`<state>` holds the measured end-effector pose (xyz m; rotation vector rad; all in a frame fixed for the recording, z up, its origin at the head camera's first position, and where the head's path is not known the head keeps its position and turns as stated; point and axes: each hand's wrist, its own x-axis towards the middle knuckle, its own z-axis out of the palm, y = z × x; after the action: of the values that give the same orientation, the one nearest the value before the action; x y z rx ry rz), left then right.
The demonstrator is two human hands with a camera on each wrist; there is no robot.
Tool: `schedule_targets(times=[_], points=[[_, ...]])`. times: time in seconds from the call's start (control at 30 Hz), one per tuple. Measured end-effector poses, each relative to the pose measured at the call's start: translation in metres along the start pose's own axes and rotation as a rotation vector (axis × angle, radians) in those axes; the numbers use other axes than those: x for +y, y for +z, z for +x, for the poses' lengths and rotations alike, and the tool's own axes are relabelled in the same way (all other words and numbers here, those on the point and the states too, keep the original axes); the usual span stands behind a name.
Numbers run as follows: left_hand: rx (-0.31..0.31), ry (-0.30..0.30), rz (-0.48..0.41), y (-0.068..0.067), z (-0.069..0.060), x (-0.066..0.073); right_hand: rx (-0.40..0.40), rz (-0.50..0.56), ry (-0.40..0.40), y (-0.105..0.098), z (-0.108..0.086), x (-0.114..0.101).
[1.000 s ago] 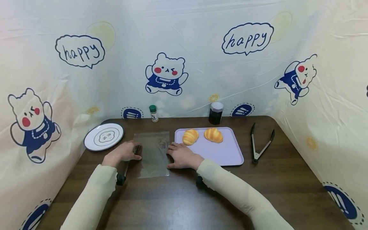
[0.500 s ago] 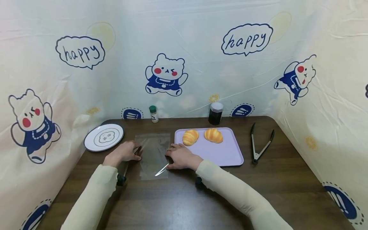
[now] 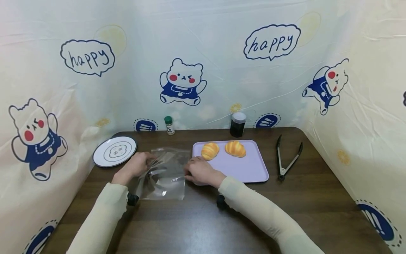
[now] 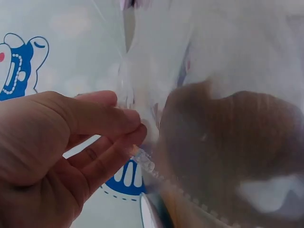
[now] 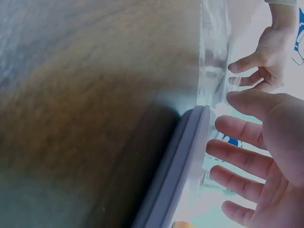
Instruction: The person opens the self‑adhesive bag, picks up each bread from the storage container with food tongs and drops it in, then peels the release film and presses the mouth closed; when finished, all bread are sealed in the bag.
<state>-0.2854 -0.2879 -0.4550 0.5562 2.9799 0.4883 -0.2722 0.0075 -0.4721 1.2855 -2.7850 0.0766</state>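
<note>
A clear plastic bag (image 3: pixel 168 176) lies between the hands in the head view, its left side lifted and creased. My left hand (image 3: pixel 136 165) pinches its left edge; in the left wrist view the thumb and index finger of that hand (image 4: pixel 71 137) meet on the clear film (image 4: pixel 213 52). My right hand (image 3: pixel 203 172) is at the bag's right edge, over the left side of the lilac tray (image 3: pixel 241 171). The right wrist view shows this hand (image 5: pixel 270 156) with its fingers spread, the thumb tip near the film (image 5: pixel 213 71).
Two croissants (image 3: pixel 210 151) (image 3: pixel 235 149) sit on the tray. Tongs (image 3: pixel 282 171) lie to its right, and a dark jar with a pale lid (image 3: pixel 238 125) stands behind. A green-capped shaker (image 3: pixel 169 126) is at the back, with a white plate (image 3: pixel 115 151) at the left.
The left side of the bag has risen and creased, and its lower left corner has spread leftward. My left hand has moved slightly up; my right hand has barely moved.
</note>
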Motion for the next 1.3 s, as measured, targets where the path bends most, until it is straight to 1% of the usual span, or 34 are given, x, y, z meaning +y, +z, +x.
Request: schedule_targets(times=[0.17, 0.23, 0.33, 0.43, 0.5, 0.63, 0.77, 0.9, 1.0, 1.13, 1.2, 1.3], points=[[0.046, -0.014, -0.050, -0.008, -0.002, 0.001, 0.024, 0.091, 0.027, -0.011, -0.005, 0.007], [0.065, -0.026, -0.075, -0.012, -0.003, 0.004, 0.046, 0.110, 0.040, -0.015, -0.008, 0.011], [0.099, -0.022, -0.102, -0.019, -0.005, 0.010, 0.090, 0.132, 0.050, -0.025, -0.012, 0.017], [0.150, -0.017, -0.121, -0.027, -0.007, 0.017, 0.133, 0.165, 0.061, -0.036, -0.018, 0.024], [0.180, -0.006, -0.131, -0.031, -0.008, 0.021, 0.157, 0.188, 0.088, -0.043, -0.023, 0.030], [0.213, 0.024, -0.158, -0.038, -0.009, 0.032, 0.177, 0.267, 0.181, -0.056, -0.031, 0.041], [0.202, 0.058, -0.205, -0.041, -0.010, 0.044, 0.179, 0.359, 0.281, -0.065, -0.038, 0.049], [0.180, 0.095, -0.251, -0.043, -0.008, 0.056, 0.188, 0.405, 0.342, -0.070, -0.042, 0.054], [0.158, 0.137, -0.275, -0.042, -0.005, 0.066, 0.178, 0.467, 0.331, -0.071, -0.044, 0.056], [0.133, 0.191, -0.285, -0.041, -0.001, 0.077, 0.137, 0.573, 0.284, -0.071, -0.045, 0.057], [0.133, 0.217, -0.280, -0.039, 0.002, 0.080, 0.126, 0.613, 0.266, -0.071, -0.045, 0.057], [0.135, 0.241, -0.282, -0.035, 0.006, 0.082, 0.134, 0.646, 0.258, -0.072, -0.044, 0.056]])
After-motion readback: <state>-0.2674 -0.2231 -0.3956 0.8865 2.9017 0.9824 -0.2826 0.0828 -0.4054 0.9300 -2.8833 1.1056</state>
